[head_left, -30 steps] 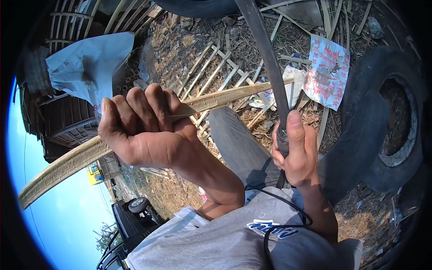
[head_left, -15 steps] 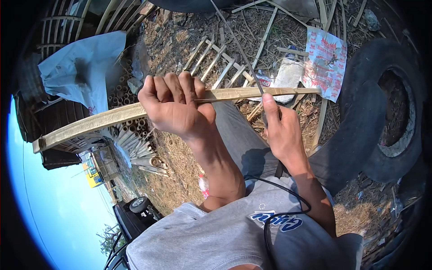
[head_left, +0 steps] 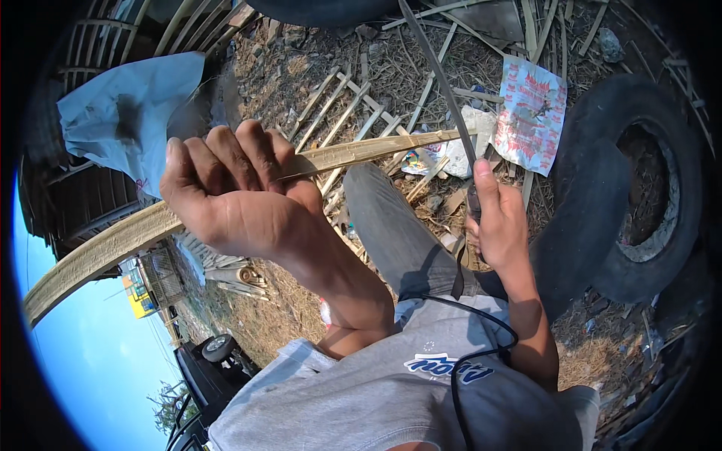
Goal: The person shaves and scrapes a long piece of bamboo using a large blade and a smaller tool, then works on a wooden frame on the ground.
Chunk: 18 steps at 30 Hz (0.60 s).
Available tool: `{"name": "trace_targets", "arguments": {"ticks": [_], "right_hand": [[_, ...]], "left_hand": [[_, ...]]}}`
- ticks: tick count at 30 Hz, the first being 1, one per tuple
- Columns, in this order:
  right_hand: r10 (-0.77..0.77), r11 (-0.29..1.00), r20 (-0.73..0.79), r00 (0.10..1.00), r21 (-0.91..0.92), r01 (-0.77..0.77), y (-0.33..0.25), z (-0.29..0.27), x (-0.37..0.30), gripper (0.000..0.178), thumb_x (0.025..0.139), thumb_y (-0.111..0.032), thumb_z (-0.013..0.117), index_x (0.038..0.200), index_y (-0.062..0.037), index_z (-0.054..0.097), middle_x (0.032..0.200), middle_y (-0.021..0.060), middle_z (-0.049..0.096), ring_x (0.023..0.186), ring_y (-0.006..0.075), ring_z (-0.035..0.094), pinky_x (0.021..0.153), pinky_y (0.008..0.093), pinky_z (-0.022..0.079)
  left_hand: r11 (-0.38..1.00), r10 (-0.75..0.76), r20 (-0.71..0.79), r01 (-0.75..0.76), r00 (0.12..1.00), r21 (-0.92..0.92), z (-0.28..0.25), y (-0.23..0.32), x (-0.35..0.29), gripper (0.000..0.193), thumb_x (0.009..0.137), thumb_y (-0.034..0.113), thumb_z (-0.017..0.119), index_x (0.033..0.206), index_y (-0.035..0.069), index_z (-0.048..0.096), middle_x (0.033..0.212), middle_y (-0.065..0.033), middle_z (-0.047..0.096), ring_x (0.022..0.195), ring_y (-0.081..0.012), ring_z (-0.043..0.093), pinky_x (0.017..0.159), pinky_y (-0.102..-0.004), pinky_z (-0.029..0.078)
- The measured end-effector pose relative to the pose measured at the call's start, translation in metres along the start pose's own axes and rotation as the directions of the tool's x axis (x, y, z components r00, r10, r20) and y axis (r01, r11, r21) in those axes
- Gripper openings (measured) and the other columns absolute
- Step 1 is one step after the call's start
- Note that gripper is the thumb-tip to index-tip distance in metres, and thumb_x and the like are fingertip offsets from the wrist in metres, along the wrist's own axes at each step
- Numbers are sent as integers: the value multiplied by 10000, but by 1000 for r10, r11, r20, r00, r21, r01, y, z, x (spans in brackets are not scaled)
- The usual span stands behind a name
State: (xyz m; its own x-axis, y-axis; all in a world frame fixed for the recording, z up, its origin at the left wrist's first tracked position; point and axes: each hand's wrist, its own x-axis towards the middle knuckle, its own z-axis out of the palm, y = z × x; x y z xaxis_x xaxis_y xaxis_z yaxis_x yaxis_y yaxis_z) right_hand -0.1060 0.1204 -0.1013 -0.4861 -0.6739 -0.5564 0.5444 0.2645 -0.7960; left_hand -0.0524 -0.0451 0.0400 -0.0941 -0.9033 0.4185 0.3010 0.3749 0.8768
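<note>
A long, pale bamboo strip (head_left: 361, 152) runs across my front, curving down toward the left rim and tapering at its right end. My left hand (head_left: 241, 199) is closed around its middle, knuckles up. My right hand (head_left: 502, 225) grips the dark handle of a long-bladed knife (head_left: 445, 83), thumb laid along the top. The blade points away from me and crosses the strip's narrow right end; whether it touches the wood I cannot tell.
A bamboo lattice (head_left: 346, 113) lies on the littered ground ahead, near a printed white sack (head_left: 530, 113). Large tyres (head_left: 594, 225) stand to my right. A pale sheet (head_left: 128, 113) hangs at far left. A black cable (head_left: 481, 316) crosses my shirt.
My left hand has shifted left, carrying the bamboo strip with it. My right hand has moved slightly right, and the knife blade now crosses nearer the strip's right tip.
</note>
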Motion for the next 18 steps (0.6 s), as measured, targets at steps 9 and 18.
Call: {"name": "trace_targets", "arguments": {"ticks": [9,18], "right_hand": [[-96,994,52,994,60,92,4,12,-16,558,1009,-520,483,671,-77,449,523,-46,366,419,46,356,388,240,282],[-197,980,-9,980,-24,197,-38,3,-40,535,1030,-487,451,723,-53,505,569,-61,340,471,38,344,423,238,276]], "left_hand": [[993,93,-34,-91,995,73,22,-5,-5,407,966,193,425,627,185,201,522,42,137,425,-87,122,371,-246,120],[982,144,-99,-130,985,135,23,-6,-27,398,948,230,450,617,171,237,489,23,187,380,-92,203,362,-242,196]]}}
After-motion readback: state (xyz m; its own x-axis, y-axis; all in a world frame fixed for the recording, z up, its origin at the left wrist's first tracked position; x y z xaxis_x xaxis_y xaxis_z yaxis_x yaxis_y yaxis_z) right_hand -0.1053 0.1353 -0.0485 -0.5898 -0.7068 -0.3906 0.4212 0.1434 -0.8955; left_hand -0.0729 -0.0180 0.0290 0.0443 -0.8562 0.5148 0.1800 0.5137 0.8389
